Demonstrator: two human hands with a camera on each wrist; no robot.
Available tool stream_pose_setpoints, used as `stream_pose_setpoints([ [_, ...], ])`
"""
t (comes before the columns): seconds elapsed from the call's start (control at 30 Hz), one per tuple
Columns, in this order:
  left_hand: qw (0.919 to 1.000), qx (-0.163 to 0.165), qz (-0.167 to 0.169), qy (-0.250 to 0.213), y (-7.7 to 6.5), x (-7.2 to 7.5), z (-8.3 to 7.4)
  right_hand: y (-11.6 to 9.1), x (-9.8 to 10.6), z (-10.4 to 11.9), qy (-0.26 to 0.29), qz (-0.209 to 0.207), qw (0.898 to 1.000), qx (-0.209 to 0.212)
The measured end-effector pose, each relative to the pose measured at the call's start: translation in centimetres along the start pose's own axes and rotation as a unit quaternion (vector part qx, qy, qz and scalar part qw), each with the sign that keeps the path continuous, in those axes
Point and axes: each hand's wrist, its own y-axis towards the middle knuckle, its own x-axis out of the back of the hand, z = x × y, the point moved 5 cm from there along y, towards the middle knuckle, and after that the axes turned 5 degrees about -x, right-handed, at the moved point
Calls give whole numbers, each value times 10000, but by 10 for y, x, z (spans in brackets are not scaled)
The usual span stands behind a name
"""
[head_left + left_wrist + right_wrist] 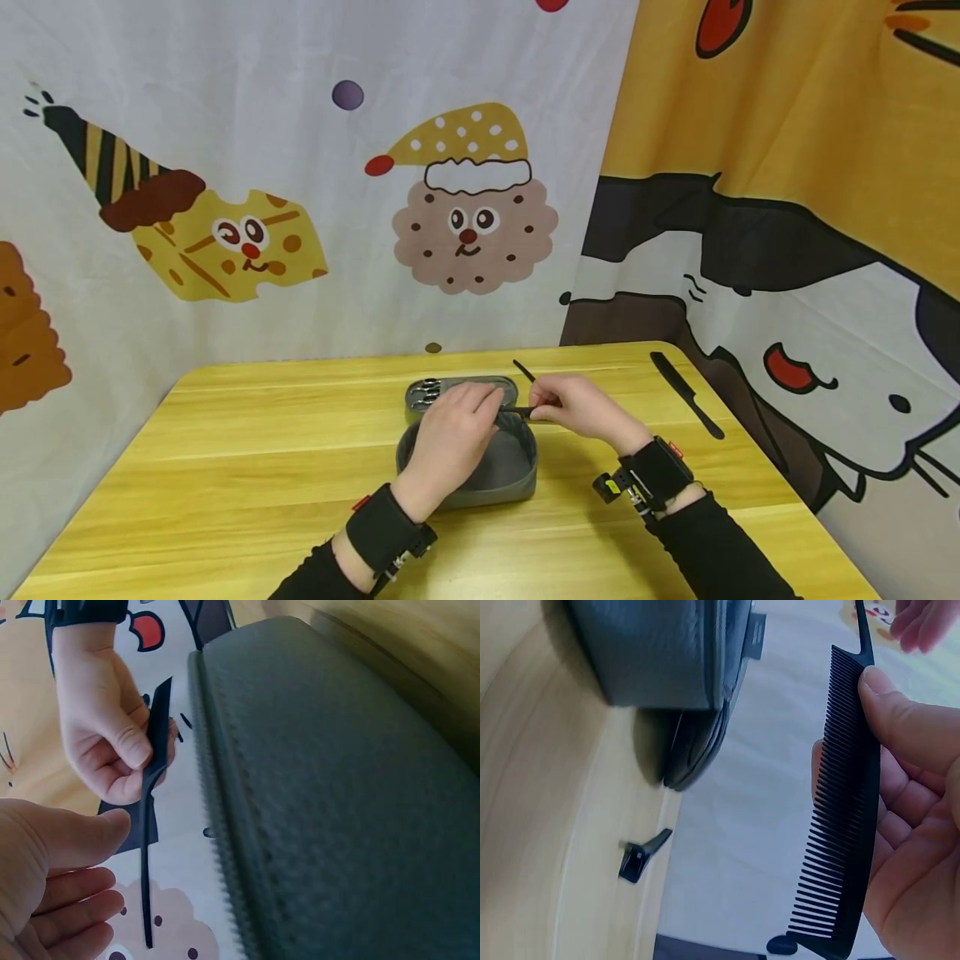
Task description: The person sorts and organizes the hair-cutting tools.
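Note:
My right hand [573, 406] pinches a black rat-tail comb [847, 802] between thumb and fingers, its teeth plain in the right wrist view. The comb's thin tail [145, 870] points toward my left hand [455, 437]. That hand is over the grey zippered case [487, 498], thumb apart from the fingers and holding nothing in the left wrist view. The case stands unzipped, its lid [408, 408] folded back behind it. Small metal tools [426, 392] sit inside the lid. My left hand hides part of the case's inside.
A second black comb [686, 394] with a handle lies at the right of the wooden table [247, 467]. A black clip [636, 861] rests on the tabletop beyond my right hand. A printed curtain [285, 325] hangs behind the table.

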Motion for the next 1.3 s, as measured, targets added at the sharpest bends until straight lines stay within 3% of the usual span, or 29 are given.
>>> stream_pose_setpoints([
  [0.27,9993,-159,-113,321,-2,-1,2,8,-7,14,143,65,9998,97],
  [0.83,9918,-224,27,1261,-10,-4,3,18,-17,28,-11,233,9992,318],
  [1.3,9911,-98,106,1320,-16,-6,6,22,-18,35,-256,259,9984,437],
])
